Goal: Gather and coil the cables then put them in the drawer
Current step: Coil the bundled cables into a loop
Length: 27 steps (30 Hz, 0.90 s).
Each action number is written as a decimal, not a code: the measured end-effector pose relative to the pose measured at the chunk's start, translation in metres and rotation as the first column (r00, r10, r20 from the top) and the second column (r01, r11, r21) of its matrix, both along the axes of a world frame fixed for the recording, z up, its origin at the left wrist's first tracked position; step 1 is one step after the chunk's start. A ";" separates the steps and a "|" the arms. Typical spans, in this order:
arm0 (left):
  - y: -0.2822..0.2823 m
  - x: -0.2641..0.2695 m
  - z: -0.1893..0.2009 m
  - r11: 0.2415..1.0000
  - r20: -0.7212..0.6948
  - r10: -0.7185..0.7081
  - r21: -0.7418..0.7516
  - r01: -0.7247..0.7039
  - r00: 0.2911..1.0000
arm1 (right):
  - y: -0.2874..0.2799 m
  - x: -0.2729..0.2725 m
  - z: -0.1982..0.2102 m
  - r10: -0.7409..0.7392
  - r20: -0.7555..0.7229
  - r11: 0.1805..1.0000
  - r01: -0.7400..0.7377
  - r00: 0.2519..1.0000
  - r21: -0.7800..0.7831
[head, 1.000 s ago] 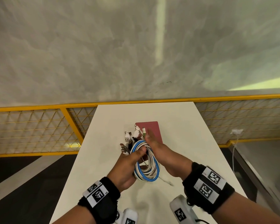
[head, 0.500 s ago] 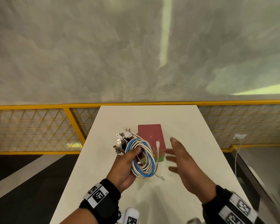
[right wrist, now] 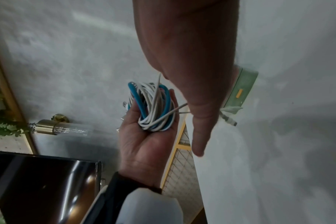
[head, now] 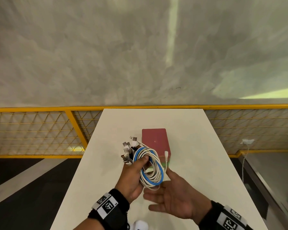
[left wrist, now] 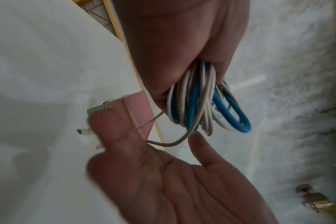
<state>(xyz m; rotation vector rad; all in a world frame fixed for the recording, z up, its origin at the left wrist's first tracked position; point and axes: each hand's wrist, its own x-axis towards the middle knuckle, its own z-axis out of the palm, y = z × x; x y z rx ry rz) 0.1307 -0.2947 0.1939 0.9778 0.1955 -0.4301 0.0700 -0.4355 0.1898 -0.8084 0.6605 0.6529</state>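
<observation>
Left hand (head: pixel 133 178) at frame centre grips a coil of white and blue cables (head: pixel 150 168), held above the white surface (head: pixel 198 155) with plugs fanning to its upper left. Right hand (head: pixel 178 200), lower right of the coil, lies palm-up, fingers spread, one loose white cable end (head: pixel 166 159) trailing over its index finger. The red box (head: pixel 154 139) sits just behind the coil.

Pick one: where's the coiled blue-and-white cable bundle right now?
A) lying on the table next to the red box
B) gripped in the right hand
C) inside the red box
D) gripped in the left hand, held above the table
D: the left hand has its fingers curled round the cable bundle, which is lifted off the white table, while the right hand is spread open beside the coil, with a loose white end against its thumb.
</observation>
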 end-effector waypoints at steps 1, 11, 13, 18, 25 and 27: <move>0.000 0.000 -0.001 1.000 -0.003 -0.006 -0.001 0.006 1.000 | 0.000 0.003 -0.002 -0.032 0.021 0.999 0.033 0.999 -0.026; 0.005 -0.015 -0.018 0.979 -0.050 -0.182 0.082 0.185 0.982 | -0.008 0.016 0.005 -0.290 0.303 0.955 0.293 0.908 0.037; 0.005 -0.015 -0.022 0.980 -0.032 -0.172 0.097 0.174 0.985 | -0.002 0.015 0.005 -0.265 0.391 0.956 0.294 0.881 -0.016; 0.004 -0.015 -0.018 0.957 0.094 -0.271 0.134 0.258 0.958 | 0.004 0.014 0.009 -0.150 0.525 0.934 0.295 0.838 -0.204; 0.005 -0.011 -0.014 0.919 0.158 -0.374 0.192 0.343 0.914 | 0.008 0.013 0.000 -0.202 0.568 0.891 0.390 0.798 -0.230; 0.005 -0.012 -0.016 0.921 0.130 -0.383 0.135 0.366 0.915 | 0.008 0.012 -0.002 -0.223 0.568 0.894 0.399 0.792 -0.206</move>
